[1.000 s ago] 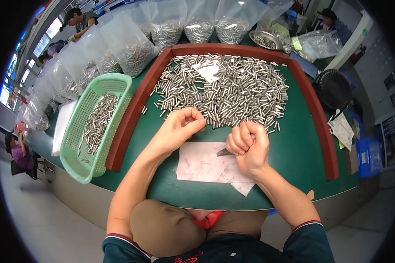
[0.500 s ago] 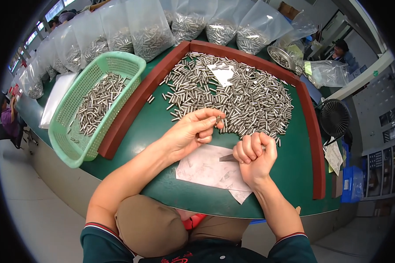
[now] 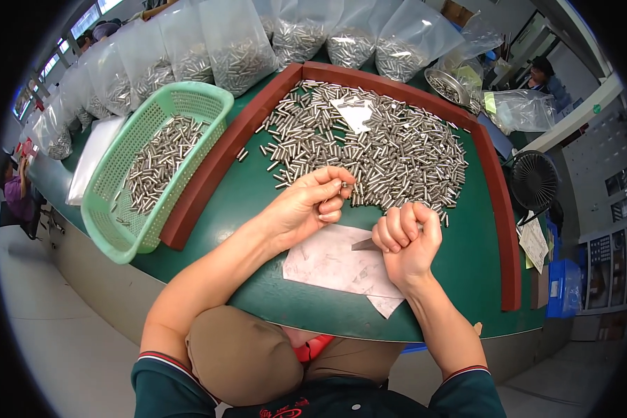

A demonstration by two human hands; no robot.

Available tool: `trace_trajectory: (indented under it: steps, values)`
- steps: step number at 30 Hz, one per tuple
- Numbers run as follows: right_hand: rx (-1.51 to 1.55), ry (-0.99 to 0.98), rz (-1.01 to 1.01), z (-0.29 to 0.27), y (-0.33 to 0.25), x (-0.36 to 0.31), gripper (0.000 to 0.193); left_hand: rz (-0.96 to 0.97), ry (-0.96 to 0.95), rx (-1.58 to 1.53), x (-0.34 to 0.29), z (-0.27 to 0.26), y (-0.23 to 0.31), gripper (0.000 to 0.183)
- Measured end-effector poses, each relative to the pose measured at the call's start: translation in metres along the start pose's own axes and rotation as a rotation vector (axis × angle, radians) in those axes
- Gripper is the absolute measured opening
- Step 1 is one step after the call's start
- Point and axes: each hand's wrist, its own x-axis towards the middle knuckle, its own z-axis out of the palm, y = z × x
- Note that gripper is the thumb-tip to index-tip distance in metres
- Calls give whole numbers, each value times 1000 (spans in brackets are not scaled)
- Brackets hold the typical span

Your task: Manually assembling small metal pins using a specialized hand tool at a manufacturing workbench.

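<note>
My left hand [image 3: 312, 202] pinches a small metal pin [image 3: 344, 184] between thumb and forefinger, its other fingers curled. It hovers at the near edge of a wide heap of short, shiny metal pins [image 3: 404, 157] on the green table. To its right my right hand [image 3: 409, 240] is closed around a flat grey metal tool [image 3: 364, 245]. Only the tool's narrow end sticks out leftward from the fist; the rest is hidden. Beneath both hands lies a smudged, pale pinkish paper [image 3: 334, 268]. A white piece of paper [image 3: 357, 115] rests among the pins at the back.
Dark red bars [image 3: 200, 177] frame the heap at left, back and right. A green plastic basket [image 3: 104, 223] holding pins stands outside the left bar. Clear bags of pins [image 3: 240, 59] line the back. A metal bowl [image 3: 447, 87] and a black fan [image 3: 534, 182] are at right.
My left fingers have shifted slightly around the pin, which now shows end-on. My right hand keeps its grip on the tool. The whole view has moved a little.
</note>
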Motion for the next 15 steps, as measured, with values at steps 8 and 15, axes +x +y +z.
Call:
trace_trajectory:
  steps: [8,15]
  values:
    - [-8,-18,4,-2,-1,1,38,-44,35,30,0,4,0,12]
    - [-13,-3,15,-2,-1,1,38,-44,41,107,-2,8,2,19]
